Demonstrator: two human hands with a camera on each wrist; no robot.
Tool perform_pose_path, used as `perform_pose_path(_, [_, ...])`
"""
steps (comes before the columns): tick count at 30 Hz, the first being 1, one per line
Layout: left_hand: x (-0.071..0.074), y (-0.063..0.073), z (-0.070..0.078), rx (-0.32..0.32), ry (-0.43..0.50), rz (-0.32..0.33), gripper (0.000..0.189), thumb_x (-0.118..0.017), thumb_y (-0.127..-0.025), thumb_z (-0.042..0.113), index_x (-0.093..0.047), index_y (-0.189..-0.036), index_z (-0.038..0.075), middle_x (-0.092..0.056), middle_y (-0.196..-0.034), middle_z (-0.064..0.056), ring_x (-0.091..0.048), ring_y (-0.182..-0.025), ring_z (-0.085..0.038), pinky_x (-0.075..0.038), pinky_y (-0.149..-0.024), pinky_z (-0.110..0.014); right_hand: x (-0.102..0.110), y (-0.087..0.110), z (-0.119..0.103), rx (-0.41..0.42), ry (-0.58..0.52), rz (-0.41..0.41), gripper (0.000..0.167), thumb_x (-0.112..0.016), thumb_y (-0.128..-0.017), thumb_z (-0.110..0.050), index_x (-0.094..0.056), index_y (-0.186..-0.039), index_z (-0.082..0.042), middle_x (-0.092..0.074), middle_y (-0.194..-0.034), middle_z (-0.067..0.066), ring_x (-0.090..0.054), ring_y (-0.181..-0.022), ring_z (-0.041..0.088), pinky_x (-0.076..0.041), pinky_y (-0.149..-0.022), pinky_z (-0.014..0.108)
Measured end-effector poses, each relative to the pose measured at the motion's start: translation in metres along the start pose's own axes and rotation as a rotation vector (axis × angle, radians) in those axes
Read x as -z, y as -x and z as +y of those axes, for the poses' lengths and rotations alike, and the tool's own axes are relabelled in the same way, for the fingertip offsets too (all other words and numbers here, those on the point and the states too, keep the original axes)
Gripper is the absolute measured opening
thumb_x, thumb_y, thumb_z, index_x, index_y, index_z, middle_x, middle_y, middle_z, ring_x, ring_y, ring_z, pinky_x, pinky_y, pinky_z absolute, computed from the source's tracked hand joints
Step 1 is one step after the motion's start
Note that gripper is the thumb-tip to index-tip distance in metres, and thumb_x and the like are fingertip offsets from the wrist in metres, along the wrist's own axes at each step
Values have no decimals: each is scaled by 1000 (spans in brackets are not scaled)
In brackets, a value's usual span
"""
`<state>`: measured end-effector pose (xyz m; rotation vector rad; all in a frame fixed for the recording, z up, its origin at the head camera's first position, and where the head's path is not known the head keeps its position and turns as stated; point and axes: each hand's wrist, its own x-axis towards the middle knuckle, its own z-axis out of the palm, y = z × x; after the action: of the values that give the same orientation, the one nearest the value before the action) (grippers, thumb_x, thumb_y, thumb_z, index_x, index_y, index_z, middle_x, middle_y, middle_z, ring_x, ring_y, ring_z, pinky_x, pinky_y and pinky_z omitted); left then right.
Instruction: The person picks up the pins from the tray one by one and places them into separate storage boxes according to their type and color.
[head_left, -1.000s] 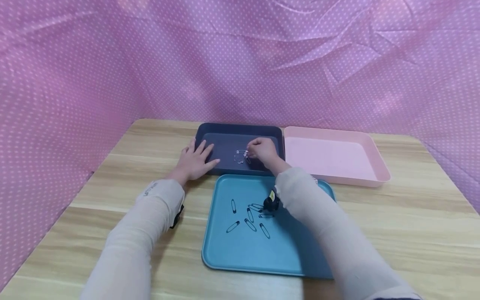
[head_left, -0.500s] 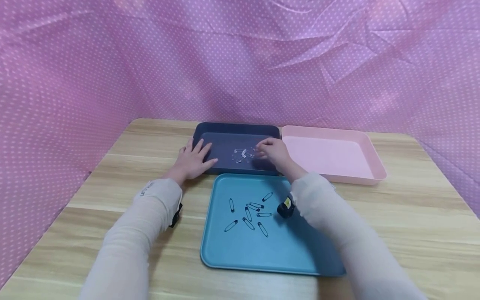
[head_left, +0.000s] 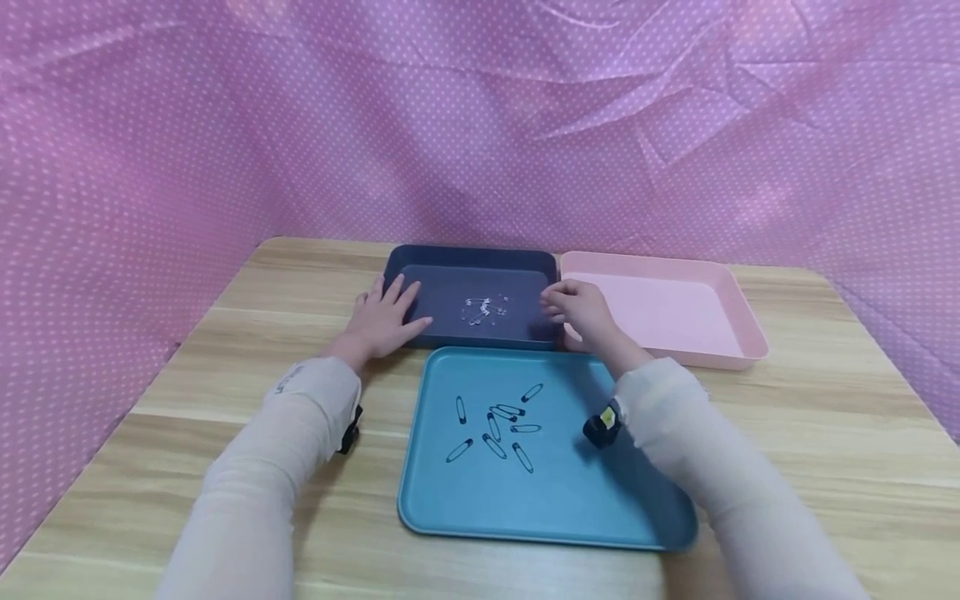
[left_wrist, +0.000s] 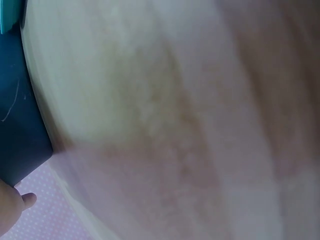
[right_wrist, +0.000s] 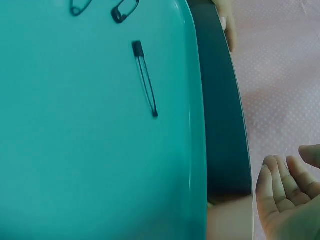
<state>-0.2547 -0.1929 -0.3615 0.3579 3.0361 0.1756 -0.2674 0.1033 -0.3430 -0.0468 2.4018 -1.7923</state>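
Spread fingers of my left hand (head_left: 381,323) rest on the left rim of the dark navy tray (head_left: 442,287). In that tray lie several silver safety pins (head_left: 483,310), bunched right of the middle. My right hand (head_left: 585,312) hovers where the navy tray meets the pink tray (head_left: 660,308); its fingers are loosely bent, and the right wrist view shows nothing held. Several black safety pins (head_left: 493,427) lie scattered on the teal tray (head_left: 555,508) in front; one black safety pin (right_wrist: 145,80) shows large in the right wrist view.
All the trays stand on a light wooden table (head_left: 315,533). A pink dotted cloth (head_left: 480,125) hangs behind it. A black wrist camera (head_left: 602,427) on the right arm hangs over the teal tray.
My right hand has let go of a silver safety pin in the navy tray and moved right, towards the pink tray. The left hand keeps its place.
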Motion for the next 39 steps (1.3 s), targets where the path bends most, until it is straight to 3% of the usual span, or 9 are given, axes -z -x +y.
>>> perform_pose_path(11, [0, 1, 5, 10, 20, 24, 73, -31, -85, 56, -7, -140, 14, -2, -143, -16, 0, -126, -41, -6, -95, -56, 35, 14, 12, 34, 38, 14, 31, -49, -88, -18, -52, -107, 6, -55, -107, 19, -55, -94, 27, -47, -72, 28])
perform_pose_path(21, [5, 4, 12, 4, 65, 77, 71, -37, -87, 47, -10, -139, 6, -16, -140, -19, -11, -126, -38, -10, -96, -53, 64, 30, 20, 62, 74, 13, 37, -47, -89, -25, -50, -110, 5, -53, -108, 18, -54, -93, 24, -46, -74, 28])
perform_pose_path(27, [10, 12, 18, -8, 133, 133, 68, -43, -88, 39, -14, -138, 5, -22, -138, -18, -14, -125, -36, -9, -96, -51, 81, 41, 27, 78, 106, 61, 38, -47, -89, -27, -50, -109, 6, -54, -106, 19, -56, -87, 19, -46, -72, 26])
perform_pose_path(34, [13, 23, 21, -91, 182, 138, 62, -44, -88, 34, -21, -136, 2, -24, -138, -17, -18, -125, -35, -11, -96, -53, 103, 49, 35, 94, 143, 135, 37, -46, -89, -24, -50, -106, 8, -55, -101, 16, -56, -76, 5, -46, -69, 22])
perform_pose_path(39, [14, 32, 27, -161, 230, 118, 58, -45, -89, 31, -25, -135, 2, -27, -136, -17, -19, -125, -33, -12, -97, -50, 118, 53, 42, 115, 208, 180, 36, -46, -89, -24, -51, -104, 8, -55, -96, 11, -53, -76, 5, -45, -70, 23])
